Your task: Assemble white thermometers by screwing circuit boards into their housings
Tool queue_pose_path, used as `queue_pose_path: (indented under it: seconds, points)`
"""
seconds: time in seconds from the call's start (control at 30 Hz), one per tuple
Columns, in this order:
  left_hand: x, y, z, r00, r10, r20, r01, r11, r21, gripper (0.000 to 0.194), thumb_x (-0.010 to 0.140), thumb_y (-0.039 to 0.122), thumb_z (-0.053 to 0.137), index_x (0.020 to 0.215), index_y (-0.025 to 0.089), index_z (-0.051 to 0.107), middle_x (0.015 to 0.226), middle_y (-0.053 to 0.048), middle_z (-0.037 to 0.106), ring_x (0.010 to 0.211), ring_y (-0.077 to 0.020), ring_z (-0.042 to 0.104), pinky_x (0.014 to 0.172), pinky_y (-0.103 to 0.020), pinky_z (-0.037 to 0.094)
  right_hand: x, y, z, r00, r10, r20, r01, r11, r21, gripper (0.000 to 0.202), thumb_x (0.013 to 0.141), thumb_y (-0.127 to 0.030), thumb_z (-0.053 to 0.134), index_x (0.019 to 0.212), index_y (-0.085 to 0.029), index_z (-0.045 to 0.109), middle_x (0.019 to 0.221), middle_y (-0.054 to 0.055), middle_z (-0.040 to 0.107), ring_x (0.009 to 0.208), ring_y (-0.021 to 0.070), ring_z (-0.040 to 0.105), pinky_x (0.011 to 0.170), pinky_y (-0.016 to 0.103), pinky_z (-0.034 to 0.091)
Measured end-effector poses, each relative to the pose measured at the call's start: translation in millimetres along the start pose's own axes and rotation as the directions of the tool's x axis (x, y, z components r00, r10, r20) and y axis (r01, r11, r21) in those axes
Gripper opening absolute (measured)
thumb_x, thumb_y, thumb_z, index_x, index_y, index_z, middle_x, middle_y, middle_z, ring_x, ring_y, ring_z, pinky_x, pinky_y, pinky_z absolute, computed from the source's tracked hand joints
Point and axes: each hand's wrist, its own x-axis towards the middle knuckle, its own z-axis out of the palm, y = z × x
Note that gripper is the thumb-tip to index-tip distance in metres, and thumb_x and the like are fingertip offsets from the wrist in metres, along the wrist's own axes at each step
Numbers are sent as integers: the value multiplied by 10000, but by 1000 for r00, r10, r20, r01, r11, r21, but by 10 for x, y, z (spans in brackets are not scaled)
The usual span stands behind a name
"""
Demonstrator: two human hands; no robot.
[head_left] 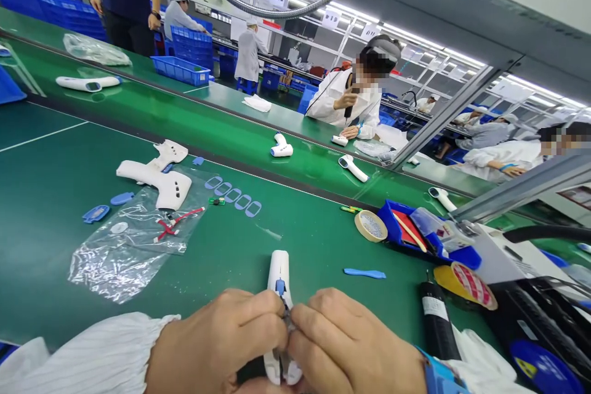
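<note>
A white forehead thermometer housing (279,266) with a blue trigger stands handle-up at the bottom middle, its lower part split between my hands. My left hand (231,332) pinches it from the left and my right hand (344,335) from the right; fingertips hide the middle. To the left, loose white housing shells (159,180) lie partly on a clear plastic bag (122,265) with red-and-black wires (173,225). Beside them are blue oval parts (95,214), a small green circuit board (216,201) and a row of blue frames (233,196). A blue pry tool (364,273) lies right.
A tape roll (370,226), a blue bin (406,231) and a black electric screwdriver (436,317) are on the right. Beyond the table edge, a green conveyor belt (217,135) carries several thermometers (354,168). A co-worker (346,98) sits across it. A metal post (455,114) slants at right.
</note>
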Motion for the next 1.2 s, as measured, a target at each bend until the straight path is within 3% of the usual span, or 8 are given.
queue_pose_path:
  seconds: [0.17, 0.27, 0.4, 0.53, 0.73, 0.9, 1.03, 1.2]
  points:
    - [2, 22, -66, 993, 42, 110, -50, 996, 76, 165, 892, 346, 428, 826, 198, 457, 734, -5, 575, 617, -132, 541, 594, -246, 433, 10, -57, 16, 1000, 15, 5, -15, 1000, 20, 347, 910, -105, 340, 702, -151, 614, 762, 19, 671, 559, 119, 476, 530, 263, 396]
    - [-59, 53, -73, 994, 40, 100, -51, 992, 112, 138, 889, 311, 433, 813, 202, 469, 770, -15, 608, 627, -124, 561, 619, -229, 452, -19, -78, 43, 999, 18, -37, -16, 999, 44, 358, 918, -100, 318, 708, -156, 603, 738, 9, 673, 536, 107, 493, 511, 249, 408]
    - [-297, 45, -45, 996, -74, -48, 80, 987, 138, 102, 866, 301, 482, 810, 220, 455, 878, -27, 639, 730, -127, 601, 671, -204, 465, -176, -34, 3, 997, 43, -61, -42, 999, 30, 232, 888, -185, 439, 699, -164, 572, 697, 18, 681, 551, 115, 569, 549, 241, 476]
    - [-553, -8, -26, 947, -264, -183, 278, 959, 57, 118, 811, 271, 570, 851, 236, 464, 922, -25, 626, 769, -124, 601, 679, -188, 473, -369, 76, -99, 985, 143, -91, -146, 989, -22, 119, 832, -273, 558, 761, -177, 549, 766, 52, 693, 668, 141, 644, 639, 239, 532]
    - [-712, -52, -53, 870, -341, -355, 369, 929, 12, 157, 787, 179, 545, 917, 251, 496, 1006, -47, 586, 908, -162, 588, 714, -226, 477, -388, 216, -66, 940, 331, -78, -306, 923, 232, 177, 825, -357, 567, 836, -186, 522, 848, 74, 603, 711, 121, 593, 599, 207, 513]
    - [-642, -50, -202, 914, -283, -290, 345, 919, 189, 156, 786, 137, 515, 910, 230, 523, 1006, -59, 584, 891, -163, 580, 727, -248, 476, -271, 164, 29, 965, 261, -34, -249, 946, 210, 148, 823, -299, 574, 885, -167, 549, 887, 93, 588, 728, 139, 562, 611, 238, 505]
    - [-377, 26, -217, 932, -198, -303, 327, 819, 471, 189, 803, 145, 514, 946, 238, 597, 1074, -51, 591, 1025, -226, 527, 956, -442, 343, -139, 95, 58, 983, 183, -11, -180, 974, 136, 141, 813, -290, 586, 849, -155, 568, 911, 102, 593, 735, 145, 545, 626, 258, 498]
    - [-54, 19, 35, 987, -159, -12, 136, 805, 578, 153, 843, 169, 485, 901, 166, 626, 862, -52, 672, 836, -226, 594, 931, -479, 348, 10, 43, 92, 992, 129, -13, -127, 987, 96, 164, 829, -301, 557, 814, -139, 579, 890, 102, 591, 762, 143, 537, 647, 250, 491]
